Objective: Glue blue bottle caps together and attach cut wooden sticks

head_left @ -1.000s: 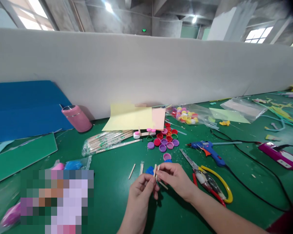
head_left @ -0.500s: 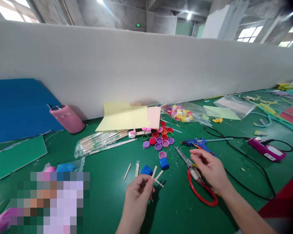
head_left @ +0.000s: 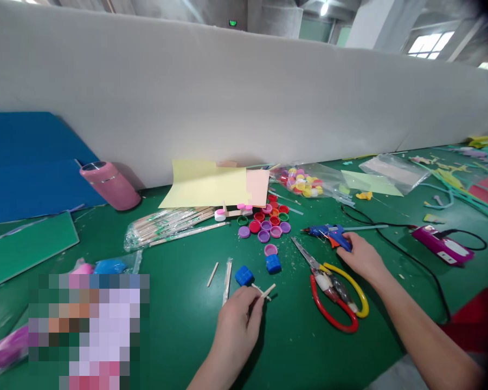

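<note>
My left hand (head_left: 238, 330) is closed in a pinch on a small piece made of short wooden sticks (head_left: 264, 292), held just over the green table (head_left: 293, 352). My right hand (head_left: 360, 257) lies on the handle of the blue hot-glue gun (head_left: 329, 234), fingers wrapped round it. Between the two hands rest scissors with red and yellow handles (head_left: 335, 295). Two blue bottle caps (head_left: 258, 269) sit just beyond the left hand.
A cluster of coloured caps (head_left: 268, 222), a bag of caps (head_left: 305, 181), wrapped wooden sticks (head_left: 171, 230), yellow and pink paper (head_left: 211, 184) and a pink bottle (head_left: 109, 185) lie farther back. A black cable (head_left: 410, 260) and a magenta device (head_left: 441, 245) are on the right.
My right hand let go of the stick piece and moved right and away, onto the glue gun. My left hand lowered the stick piece toward the table.
</note>
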Motion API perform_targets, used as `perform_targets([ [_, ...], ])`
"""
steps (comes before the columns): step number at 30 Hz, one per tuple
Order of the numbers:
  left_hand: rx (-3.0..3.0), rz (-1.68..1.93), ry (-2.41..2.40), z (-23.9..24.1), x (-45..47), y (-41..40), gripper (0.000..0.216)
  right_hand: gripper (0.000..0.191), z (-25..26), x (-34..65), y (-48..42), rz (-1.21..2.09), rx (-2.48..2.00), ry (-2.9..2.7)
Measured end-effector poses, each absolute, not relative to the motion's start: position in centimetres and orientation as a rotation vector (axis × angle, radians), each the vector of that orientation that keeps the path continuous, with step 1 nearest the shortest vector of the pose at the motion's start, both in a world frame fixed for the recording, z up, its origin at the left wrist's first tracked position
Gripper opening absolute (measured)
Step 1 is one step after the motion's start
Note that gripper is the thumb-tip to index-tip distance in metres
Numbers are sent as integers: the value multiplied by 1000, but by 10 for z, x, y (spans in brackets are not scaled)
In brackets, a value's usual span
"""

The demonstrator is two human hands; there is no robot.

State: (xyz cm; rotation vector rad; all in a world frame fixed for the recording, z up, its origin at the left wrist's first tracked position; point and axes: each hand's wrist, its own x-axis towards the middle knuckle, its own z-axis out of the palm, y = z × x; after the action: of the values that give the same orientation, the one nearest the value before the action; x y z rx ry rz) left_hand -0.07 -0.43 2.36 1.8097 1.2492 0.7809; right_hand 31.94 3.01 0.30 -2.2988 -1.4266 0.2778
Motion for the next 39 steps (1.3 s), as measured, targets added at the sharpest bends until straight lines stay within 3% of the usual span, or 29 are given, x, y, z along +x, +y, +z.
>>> perform_targets([
  [4, 1693, 842, 1297, 29, 0, 0, 17, 20, 13, 325, 34, 451, -2261, -1339],
  [11, 1284, 818, 1287, 40, 0, 4, 21, 30, 55, 296, 11, 939, -1825, -1265],
  [16, 989, 765, 1170, 37, -2, 3, 20, 19, 72, 258, -18, 1285, -1343, -1135],
  [21, 761, 784, 1010, 30, -4, 5, 16, 12, 69, 235, -46, 1324, -1435, -1292],
  [29, 586, 761, 906, 33, -5, 6, 12, 29, 58, 221, -66, 1147, -1677, -1373],
  [39, 556, 764, 821, 34, -5, 6, 10, 26, 55, 231, -66, 1074, -1692, -1669],
])
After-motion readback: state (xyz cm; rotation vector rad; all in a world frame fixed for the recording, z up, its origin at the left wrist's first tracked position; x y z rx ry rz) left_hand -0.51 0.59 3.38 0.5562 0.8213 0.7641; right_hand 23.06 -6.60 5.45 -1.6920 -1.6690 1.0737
